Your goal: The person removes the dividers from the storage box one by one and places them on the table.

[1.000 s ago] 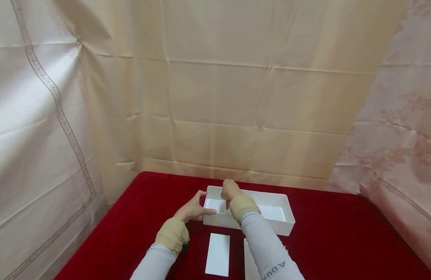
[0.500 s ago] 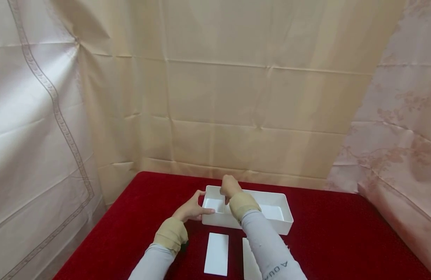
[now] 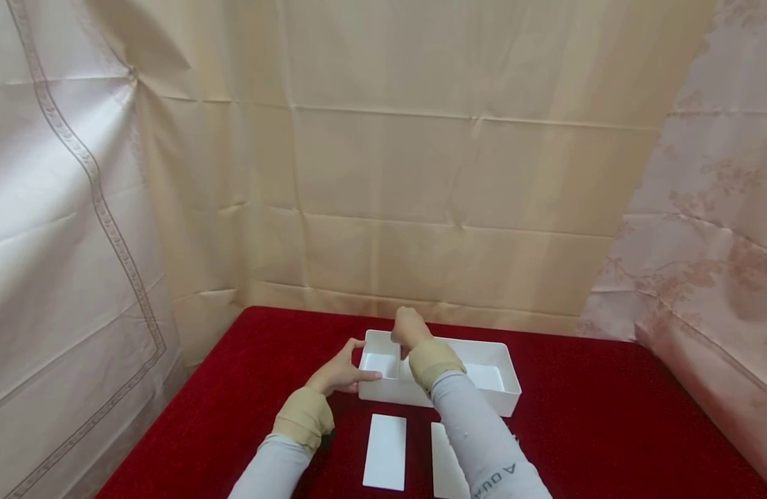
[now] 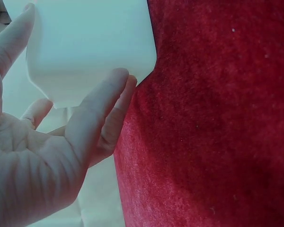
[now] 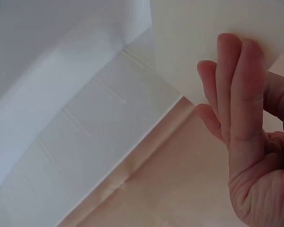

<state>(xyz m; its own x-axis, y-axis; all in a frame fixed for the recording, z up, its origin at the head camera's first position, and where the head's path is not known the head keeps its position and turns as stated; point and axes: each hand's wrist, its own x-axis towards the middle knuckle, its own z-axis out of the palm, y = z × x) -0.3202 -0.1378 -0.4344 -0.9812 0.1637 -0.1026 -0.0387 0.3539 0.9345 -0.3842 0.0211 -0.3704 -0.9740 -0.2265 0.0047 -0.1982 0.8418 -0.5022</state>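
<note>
A long white box [image 3: 383,392] with an open top stands across the red table. My left hand [image 3: 341,372] holds its left end, thumb over the near rim; in the left wrist view several fingertips touch the box wall [image 4: 90,42]. My right hand [image 3: 409,328] reaches into the box from above, right of the small left compartment. In the right wrist view it pinches a thin white divider [image 5: 189,42], fingers flat on one face and thumb behind. The divider stands across the box, beside a wall with paired ridges [image 5: 78,123].
Two flat white panels lie on the red cloth [image 3: 283,339] in front of the box: the left panel [image 3: 385,452] in full view, the right panel [image 3: 445,461] partly under my right sleeve. Beige curtains [image 3: 383,173] hang behind the table.
My right hand has risen slightly over the box, still at the divider. The left hand keeps its place on the box's end. The head view has shifted a little.
</note>
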